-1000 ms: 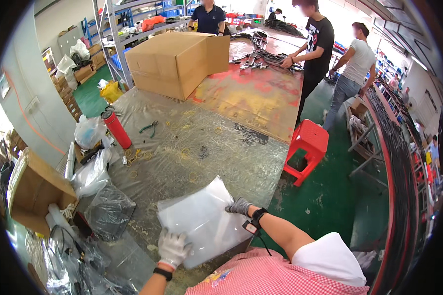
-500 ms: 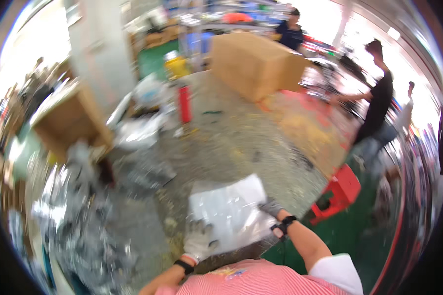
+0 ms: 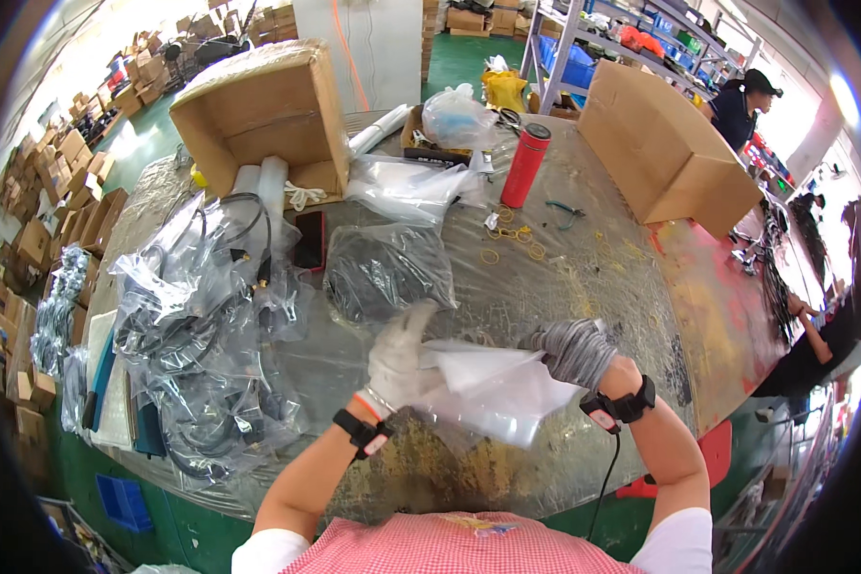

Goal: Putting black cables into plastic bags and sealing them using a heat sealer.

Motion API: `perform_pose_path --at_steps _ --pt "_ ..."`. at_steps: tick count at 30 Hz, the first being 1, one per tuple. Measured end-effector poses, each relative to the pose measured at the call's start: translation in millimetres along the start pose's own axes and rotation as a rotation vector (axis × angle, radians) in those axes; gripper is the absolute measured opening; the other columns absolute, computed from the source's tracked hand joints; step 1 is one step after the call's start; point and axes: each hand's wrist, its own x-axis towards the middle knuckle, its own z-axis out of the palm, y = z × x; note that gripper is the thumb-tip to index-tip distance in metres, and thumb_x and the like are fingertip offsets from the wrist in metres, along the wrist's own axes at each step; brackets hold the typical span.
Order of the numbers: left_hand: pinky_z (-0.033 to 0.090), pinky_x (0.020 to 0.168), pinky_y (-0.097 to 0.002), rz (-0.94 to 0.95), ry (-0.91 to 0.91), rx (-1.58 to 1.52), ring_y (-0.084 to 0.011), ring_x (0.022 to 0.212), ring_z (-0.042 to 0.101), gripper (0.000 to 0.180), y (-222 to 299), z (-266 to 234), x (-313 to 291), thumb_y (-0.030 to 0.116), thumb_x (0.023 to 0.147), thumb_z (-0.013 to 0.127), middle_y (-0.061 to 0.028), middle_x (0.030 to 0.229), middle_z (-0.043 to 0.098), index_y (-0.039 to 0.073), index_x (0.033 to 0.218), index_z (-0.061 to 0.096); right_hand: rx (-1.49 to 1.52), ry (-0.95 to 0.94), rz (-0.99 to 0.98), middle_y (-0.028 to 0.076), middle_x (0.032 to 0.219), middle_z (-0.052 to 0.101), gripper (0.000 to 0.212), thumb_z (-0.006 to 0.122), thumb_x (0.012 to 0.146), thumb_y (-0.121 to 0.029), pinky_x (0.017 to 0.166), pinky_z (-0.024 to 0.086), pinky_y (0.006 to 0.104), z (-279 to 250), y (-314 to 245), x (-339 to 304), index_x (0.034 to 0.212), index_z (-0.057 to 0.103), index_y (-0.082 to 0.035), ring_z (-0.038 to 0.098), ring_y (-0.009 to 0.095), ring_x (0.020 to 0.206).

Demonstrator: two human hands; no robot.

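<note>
"What have they got there?"
"Clear plastic bags [image 3: 497, 392], loosely layered. The left hand [image 3: 399, 356], white-gloved, touches their left edge; the right hand [image 3: 579, 352], in grey stripes, is at the upper right corner. Fingers are blurred, so I can't judge the grip."
"And left of the left hand?"
"A heap of bagged black cables [image 3: 201, 335] on the desk [image 3: 607, 306]. Just ahead of that hand lies a dark-filled bag [image 3: 392, 273], with a phone [image 3: 310, 241] beside it."
"Beyond the right hand?"
"Green-handled pliers [image 3: 566, 212]. Ahead, between both hands: yellow bands [image 3: 522, 234], then an upright red flask [image 3: 526, 167]."
</note>
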Motion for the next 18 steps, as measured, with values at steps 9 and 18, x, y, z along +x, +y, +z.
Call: perform_pose_path --at_steps 9,18 --pt "0.050 0.071 -0.0247 -0.732 -0.279 -0.498 -0.0085 0.079 0.060 0.031 -80 0 54 0.020 0.077 0.069 -0.0076 0.088 0.068 0.001 0.102 0.066 0.192 0.039 -0.148 0.015 0.079 0.066 0.027 0.065 0.073 -0.028 0.069 0.049 0.0403 -42 41 135 0.088 0.066 -0.005 0.063 0.035 0.078" --pt "0.049 0.067 -0.0276 -0.839 -0.325 -0.303 -0.0135 0.073 0.062 0.036 -160 4 117 0.025 0.078 0.070 -0.0100 0.083 0.068 -0.001 0.102 0.065 0.418 0.237 0.057 0.019 0.080 0.064 0.040 0.065 0.077 -0.040 0.071 0.048 0.0409 67 119 257 0.096 0.066 -0.005 0.062 0.034 0.078"
